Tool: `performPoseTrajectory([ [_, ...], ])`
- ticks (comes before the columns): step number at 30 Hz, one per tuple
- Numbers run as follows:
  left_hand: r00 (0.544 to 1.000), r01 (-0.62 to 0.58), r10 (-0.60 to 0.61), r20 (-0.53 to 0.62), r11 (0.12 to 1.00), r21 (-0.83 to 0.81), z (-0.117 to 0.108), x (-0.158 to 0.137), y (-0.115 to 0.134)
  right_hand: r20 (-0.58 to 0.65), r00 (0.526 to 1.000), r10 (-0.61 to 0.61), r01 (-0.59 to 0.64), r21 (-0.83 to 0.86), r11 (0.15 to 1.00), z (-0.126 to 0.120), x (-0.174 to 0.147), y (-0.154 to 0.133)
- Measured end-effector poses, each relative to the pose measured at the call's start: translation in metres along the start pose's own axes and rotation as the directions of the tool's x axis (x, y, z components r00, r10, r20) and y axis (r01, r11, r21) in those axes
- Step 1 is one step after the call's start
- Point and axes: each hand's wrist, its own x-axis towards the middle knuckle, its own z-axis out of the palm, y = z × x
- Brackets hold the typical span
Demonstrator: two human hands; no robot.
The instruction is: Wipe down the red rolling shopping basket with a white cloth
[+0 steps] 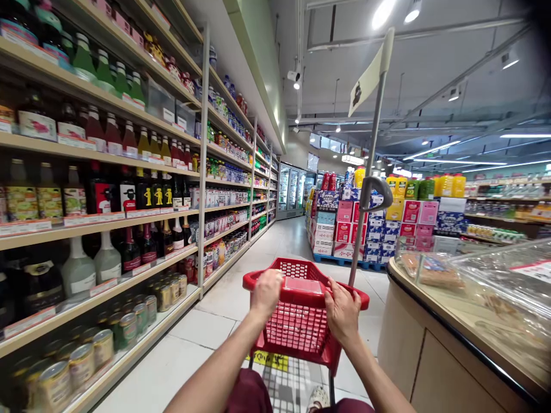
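Note:
A red plastic shopping cart [297, 327] with a perforated basket stands right in front of me. My left hand [267, 293] is wrapped round the left part of its handle [303, 297]. On the handle's right part rests my right hand [343, 310], its fingers bent over the bar. A pale label panel lies between both hands. From the cart's right side rises a metal pole [373, 137] with a grey loop grip [377, 194] and a small cream flag [368, 74] near the top. The inside of the basket is mostly hidden.
Along the left runs a tall shelf [99, 221] of bottles and cans. A glass-topped counter [400, 304] with packaged food stands close on the right. Ahead, stacked drink cartons [344, 221] sit on a blue pallet [319, 258], beside a tiled aisle [275, 236] leading to glass-door coolers [293, 186].

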Motion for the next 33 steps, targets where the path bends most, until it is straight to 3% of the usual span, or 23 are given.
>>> performPoseTrajectory([
  [4,0.993,-0.118,0.119,0.017,0.992,-0.032,0.014,-0.005,0.011,0.046,0.999,-0.022,0.024,-0.06,0.998,-0.003,0.0,0.0],
  [9,0.998,0.0,0.002,-0.065,1.0,0.025,0.001,-0.007,-0.008,0.062,0.998,0.0,0.004,-0.071,0.997,-0.005,0.0,-0.004],
  [15,0.988,-0.153,0.153,-0.005,0.988,-0.002,0.015,-0.008,0.025,0.092,0.996,0.01,-0.005,-0.051,0.999,-0.004,0.001,-0.005],
  [21,0.996,0.036,-0.03,-0.087,0.997,0.064,-0.001,-0.004,-0.015,0.057,0.998,0.012,-0.009,-0.044,0.999,-0.004,0.001,-0.009],
  [23,0.996,0.019,-0.014,-0.085,0.998,0.053,0.003,-0.005,-0.01,0.061,0.998,0.024,-0.021,-0.048,0.999,-0.004,0.002,-0.01],
  [27,0.989,-0.141,0.141,-0.05,0.99,-0.001,0.01,-0.008,-0.003,0.089,0.995,0.047,-0.043,-0.047,0.998,-0.007,0.003,-0.008],
  [28,0.99,-0.126,0.126,-0.057,0.992,0.002,0.007,-0.008,-0.01,0.094,0.995,0.047,-0.043,-0.044,0.998,-0.007,0.003,-0.007],
  [30,0.992,0.018,-0.015,-0.127,1.0,0.025,-0.002,-0.007,-0.025,0.099,0.994,0.043,-0.039,-0.043,0.998,-0.008,0.003,-0.007],
  [33,0.989,0.047,-0.043,-0.144,0.999,0.025,-0.007,-0.007,-0.031,0.107,0.993,0.039,-0.033,-0.053,0.998,-0.009,0.003,-0.01],
])
